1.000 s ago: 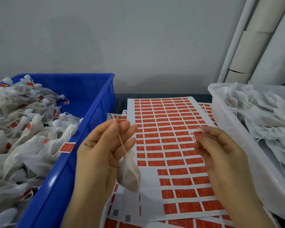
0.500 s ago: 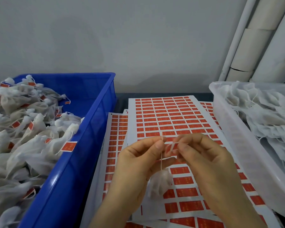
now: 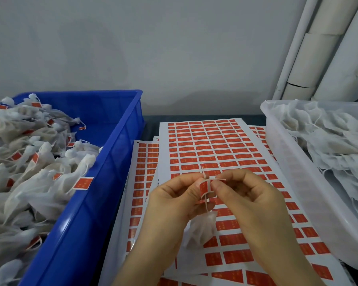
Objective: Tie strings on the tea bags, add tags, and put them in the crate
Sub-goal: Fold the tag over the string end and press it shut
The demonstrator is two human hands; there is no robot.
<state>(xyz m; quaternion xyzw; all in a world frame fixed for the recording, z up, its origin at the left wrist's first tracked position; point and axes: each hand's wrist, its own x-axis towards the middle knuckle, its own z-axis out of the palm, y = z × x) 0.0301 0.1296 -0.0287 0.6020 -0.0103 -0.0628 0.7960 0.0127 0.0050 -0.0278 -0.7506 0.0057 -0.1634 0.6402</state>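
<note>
Red tag now folded round string, open half a second ago. Pinched between left hand and right hand fingertips. Tea bag dangling below, over sticker sheet near worktop's front edge. Risk: crooked fold, so tag slips off.

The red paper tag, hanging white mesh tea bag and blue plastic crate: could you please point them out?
Red paper tag [image 3: 204,188]: head view, face.
White mesh tea bag [image 3: 203,228]: head view, body.
Blue plastic crate [image 3: 95,199]: head view, wall.
</note>
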